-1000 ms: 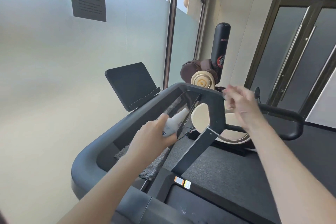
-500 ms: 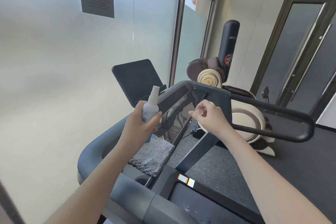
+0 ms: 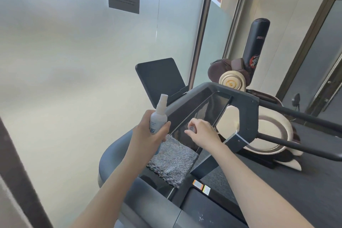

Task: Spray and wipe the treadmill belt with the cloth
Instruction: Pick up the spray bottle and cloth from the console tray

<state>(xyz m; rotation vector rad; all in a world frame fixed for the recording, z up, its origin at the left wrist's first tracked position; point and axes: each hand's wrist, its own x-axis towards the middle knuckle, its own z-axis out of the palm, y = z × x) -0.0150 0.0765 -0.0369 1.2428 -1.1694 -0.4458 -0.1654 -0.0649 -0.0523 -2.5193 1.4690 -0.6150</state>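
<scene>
My left hand [image 3: 148,135] grips a small white spray bottle [image 3: 159,114] upright above the treadmill console [image 3: 244,103]; its nozzle is bare. My right hand [image 3: 201,131] pinches a small clear cap [image 3: 190,129] just right of the bottle, over the console's dark glossy panel. A grey fuzzy cloth [image 3: 173,163] lies on the console tray below both hands. A dark strip of the treadmill belt [image 3: 207,209] shows at the bottom, behind the front cover.
A tablet stand [image 3: 161,79] rises behind the console against frosted glass. A black side handrail [image 3: 299,116] runs right. Beyond it stand a cream and brown exercise machine [image 3: 273,131] and a black punching bag [image 3: 256,42]. Glass doors are at far right.
The left hand lifted the bottle from the tray and turned it upright. The right hand came in from the right and now holds the clear cap off the bottle.
</scene>
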